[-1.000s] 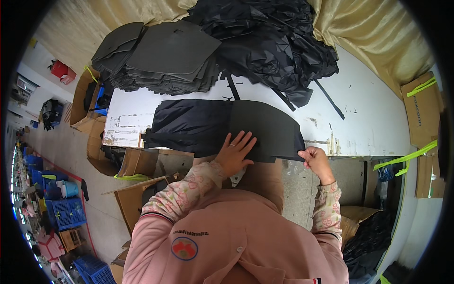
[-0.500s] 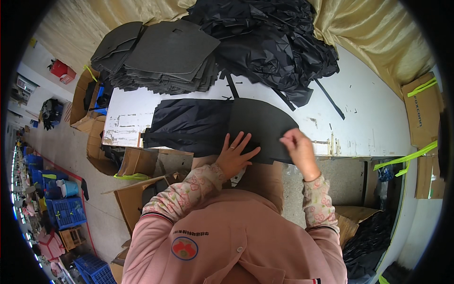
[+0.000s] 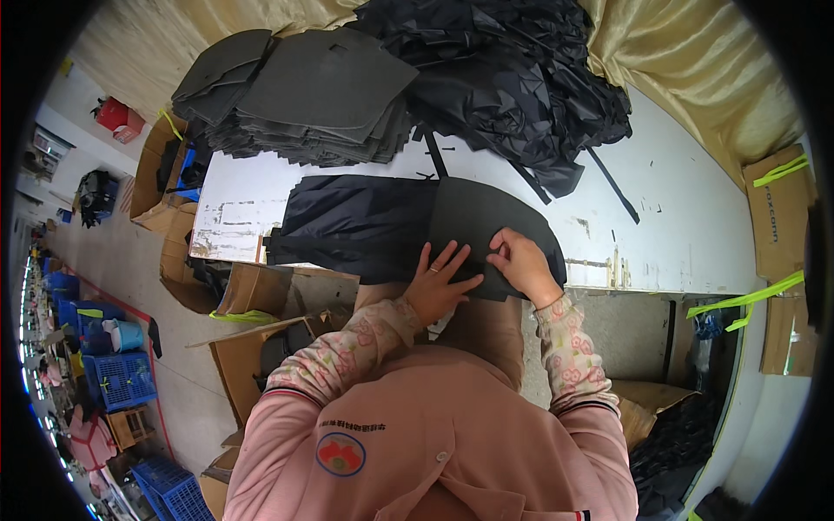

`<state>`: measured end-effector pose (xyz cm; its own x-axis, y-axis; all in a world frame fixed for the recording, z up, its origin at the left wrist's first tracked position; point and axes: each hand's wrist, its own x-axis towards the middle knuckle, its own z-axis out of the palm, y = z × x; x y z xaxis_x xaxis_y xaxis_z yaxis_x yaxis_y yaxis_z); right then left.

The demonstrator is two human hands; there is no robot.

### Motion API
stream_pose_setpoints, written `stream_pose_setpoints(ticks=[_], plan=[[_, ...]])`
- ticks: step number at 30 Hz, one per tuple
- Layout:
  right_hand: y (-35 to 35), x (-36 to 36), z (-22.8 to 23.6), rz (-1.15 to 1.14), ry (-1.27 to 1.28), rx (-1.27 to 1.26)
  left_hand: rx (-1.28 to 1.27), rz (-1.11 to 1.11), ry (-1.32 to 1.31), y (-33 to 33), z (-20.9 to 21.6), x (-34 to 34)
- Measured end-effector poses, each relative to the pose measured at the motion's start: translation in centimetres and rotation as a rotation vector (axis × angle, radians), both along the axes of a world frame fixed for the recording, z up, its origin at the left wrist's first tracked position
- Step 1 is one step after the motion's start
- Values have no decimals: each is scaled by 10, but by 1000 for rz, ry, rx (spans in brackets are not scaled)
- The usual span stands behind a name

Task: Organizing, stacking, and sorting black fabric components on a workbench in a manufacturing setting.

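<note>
1. Your left hand (image 3: 437,286) is lying open, fingers spread and flat, pressing down on the dark grey stiff panel (image 3: 486,230) at the near edge of the bench (image 3: 695,217).
2. Your right hand (image 3: 521,260) is curling its fingers on the same panel just beside the left hand, fingertips pinching at the surface; whether it is gripping anything is not clear.
3. The panel is sitting at the near edge of the bench, its lower rim hanging slightly over that edge, and it is overlapping the black fabric piece (image 3: 356,226) that is spreading out toward the left along the near edge.
4. A stack of grey cut panels (image 3: 304,95) is resting at the far left corner of the bench.
5. A heap of black fabric (image 3: 521,78) is piling up along the far edge, with black straps (image 3: 612,187) trailing from it toward the middle.
6. Cardboard boxes (image 3: 252,291) are standing on the floor below the left end of the bench.
</note>
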<state>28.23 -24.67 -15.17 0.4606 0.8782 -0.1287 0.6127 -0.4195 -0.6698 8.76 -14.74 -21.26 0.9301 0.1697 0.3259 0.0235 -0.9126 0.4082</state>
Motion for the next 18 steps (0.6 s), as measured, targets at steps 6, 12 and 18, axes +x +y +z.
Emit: stream_pose_setpoints(ticks=[6, 12, 18], plan=[[2, -1, 2, -7, -39, -44, 1, -6, -23, 2, -4, 4], [6, 30, -15, 5, -9, 78, -87, -46, 25, 7, 8, 1], [52, 119, 9, -296, -154, 275, -270, -14, -89, 33, 59, -7]])
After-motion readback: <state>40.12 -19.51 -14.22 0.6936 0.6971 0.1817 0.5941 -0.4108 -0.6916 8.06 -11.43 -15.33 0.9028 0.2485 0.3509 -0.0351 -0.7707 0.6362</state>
